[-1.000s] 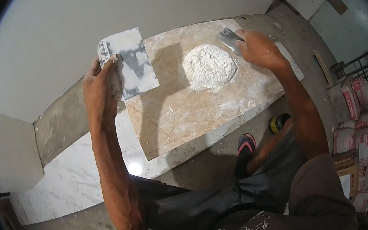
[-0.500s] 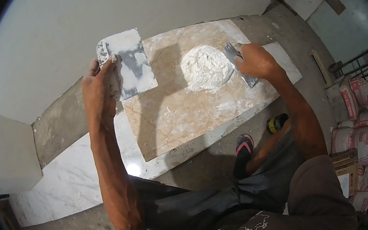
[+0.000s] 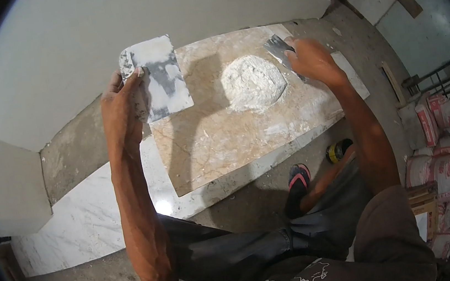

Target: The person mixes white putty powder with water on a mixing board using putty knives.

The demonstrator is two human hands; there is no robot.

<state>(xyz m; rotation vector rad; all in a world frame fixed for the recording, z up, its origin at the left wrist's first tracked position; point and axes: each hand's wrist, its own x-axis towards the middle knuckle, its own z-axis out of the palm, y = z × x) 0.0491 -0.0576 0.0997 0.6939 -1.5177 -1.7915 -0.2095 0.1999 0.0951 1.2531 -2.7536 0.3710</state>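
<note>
A round mound of white putty (image 3: 253, 83) sits on a beige marble-patterned slab (image 3: 210, 153), with thin white smears around it. My left hand (image 3: 121, 99) grips a flat rectangular plastering blade (image 3: 161, 75) by its left edge, thumb on top; white paste coats patches of its grey face. To the right of the mound, my right hand (image 3: 313, 62) is wrapped around a narrower grey putty knife (image 3: 279, 50). Its blade slants over the slab, just off the mound's upper right edge. My fingers hide part of its handle.
Beneath the beige slab lies a longer white marble-patterned slab (image 3: 84, 223). A pale wall (image 3: 86, 40) rises behind. On the right are stacked red-and-white bags (image 3: 434, 172) and a dark metal rack (image 3: 443, 79). My sandaled foot (image 3: 296, 185) rests near the slab's front edge.
My right hand has moved the putty knife upward and slightly left, away from the mound's right side. My left hand and its blade have hardly moved.
</note>
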